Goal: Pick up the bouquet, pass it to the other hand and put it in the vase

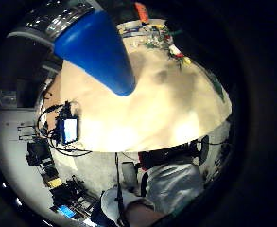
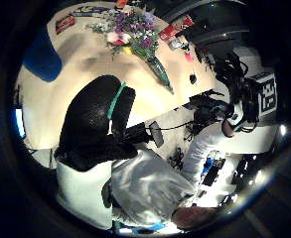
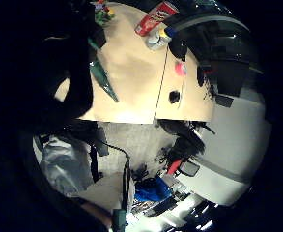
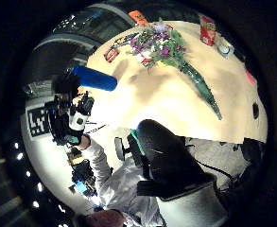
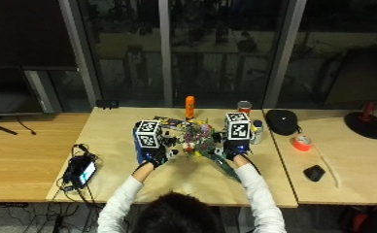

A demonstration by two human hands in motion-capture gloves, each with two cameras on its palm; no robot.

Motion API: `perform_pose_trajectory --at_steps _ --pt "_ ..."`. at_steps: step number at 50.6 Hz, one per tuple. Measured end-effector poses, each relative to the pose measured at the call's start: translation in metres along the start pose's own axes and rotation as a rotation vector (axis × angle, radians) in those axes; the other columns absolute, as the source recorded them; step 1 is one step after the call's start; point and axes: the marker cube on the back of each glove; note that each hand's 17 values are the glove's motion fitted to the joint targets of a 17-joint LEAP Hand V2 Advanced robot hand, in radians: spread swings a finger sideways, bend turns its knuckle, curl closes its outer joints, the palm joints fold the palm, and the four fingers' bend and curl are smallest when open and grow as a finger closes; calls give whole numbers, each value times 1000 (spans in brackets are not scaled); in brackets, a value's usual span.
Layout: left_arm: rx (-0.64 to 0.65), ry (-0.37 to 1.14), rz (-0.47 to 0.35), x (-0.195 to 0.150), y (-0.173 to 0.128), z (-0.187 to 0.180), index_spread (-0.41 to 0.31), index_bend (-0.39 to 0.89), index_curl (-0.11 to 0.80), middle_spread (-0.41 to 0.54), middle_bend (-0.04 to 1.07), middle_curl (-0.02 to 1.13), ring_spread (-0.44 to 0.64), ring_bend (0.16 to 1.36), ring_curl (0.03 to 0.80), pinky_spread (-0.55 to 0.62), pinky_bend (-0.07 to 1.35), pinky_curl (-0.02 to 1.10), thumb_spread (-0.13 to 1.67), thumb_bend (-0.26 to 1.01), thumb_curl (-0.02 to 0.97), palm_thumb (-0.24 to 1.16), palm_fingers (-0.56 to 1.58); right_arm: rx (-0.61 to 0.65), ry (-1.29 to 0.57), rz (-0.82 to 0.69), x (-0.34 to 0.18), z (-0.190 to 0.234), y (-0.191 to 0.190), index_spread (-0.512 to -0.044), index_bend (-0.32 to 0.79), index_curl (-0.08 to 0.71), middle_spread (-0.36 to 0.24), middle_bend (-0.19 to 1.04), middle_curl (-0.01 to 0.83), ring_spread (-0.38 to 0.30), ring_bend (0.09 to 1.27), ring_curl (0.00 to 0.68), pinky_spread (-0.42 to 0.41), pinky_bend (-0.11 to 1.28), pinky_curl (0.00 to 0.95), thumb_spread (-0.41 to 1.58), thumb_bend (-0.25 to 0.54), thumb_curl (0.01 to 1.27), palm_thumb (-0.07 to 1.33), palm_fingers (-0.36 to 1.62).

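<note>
Bouquet [image 5: 200, 138] lies on the table [image 5: 111, 131] between 2 hands — fingers' state unclear.

The bouquet [image 5: 199, 141] lies on the table [image 5: 111, 131], its stems toward the person. The vase [image 5: 139, 150] stands just left of the bouquet, with the left hand [image 5: 155, 156] beside it; the right hand [image 5: 232, 149] is just right of the bouquet. Behind the bouquet stands a bottle [image 5: 190, 107], and a can [image 5: 243, 107] behind and to its right.

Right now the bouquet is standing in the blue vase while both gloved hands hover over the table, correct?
Not quite. The bouquet lies flat on the table, apart from the blue vase; the right thumb side palm view shows it. Both hands do hover above the table.
</note>
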Motion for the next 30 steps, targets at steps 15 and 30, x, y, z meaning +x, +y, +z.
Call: perform_pose_trajectory --at_steps 15,30 --pt "-12 -6 14 1 4 1 62 59 96 183 359 393 285 663 335 253 476 367 1160 -20 275 340 292 -23 -107 152 64 24 -35 -132 11 -5 130 401 344 55 848 348 196 846 380 1091 -19 283 376 359" --pt "-42 10 27 4 4 10 65 77 100 189 382 403 293 698 332 260 495 380 1160 -19 289 335 264 -114 -177 232 101 110 -72 -105 4 -6 64 414 376 -79 924 385 61 914 391 1046 -17 317 446 436"
